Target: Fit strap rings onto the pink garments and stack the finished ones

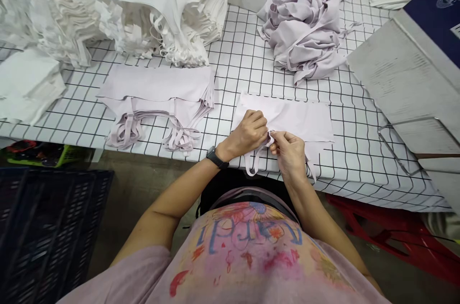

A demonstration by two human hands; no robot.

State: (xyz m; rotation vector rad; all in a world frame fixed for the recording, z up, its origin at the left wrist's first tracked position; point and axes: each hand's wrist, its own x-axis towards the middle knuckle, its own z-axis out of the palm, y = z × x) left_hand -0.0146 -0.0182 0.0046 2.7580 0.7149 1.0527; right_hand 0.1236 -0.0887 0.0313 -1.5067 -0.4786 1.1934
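Note:
A pale lilac strappy top (305, 119) lies flat on the table's near side, its straps toward me and hanging over the front edge. My left hand (249, 132), with a dark watch on the wrist, is closed on the top near the base of one strap. Close beside it, my right hand (290, 151) pinches the same strap area between thumb and fingers. The exact spot gripped is partly hidden by the fingers. To the left rests a neat stack of matching lilac tops (158, 84), their looped straps bunched toward the edge.
A crumpled lilac heap (305, 21) lies at the back. White garments (172, 2) are piled back left, with a white folded stack (28, 84) at far left. An open cardboard box (406, 69) stands right. Below are a dark crate (53, 227) and a red stool (395, 237).

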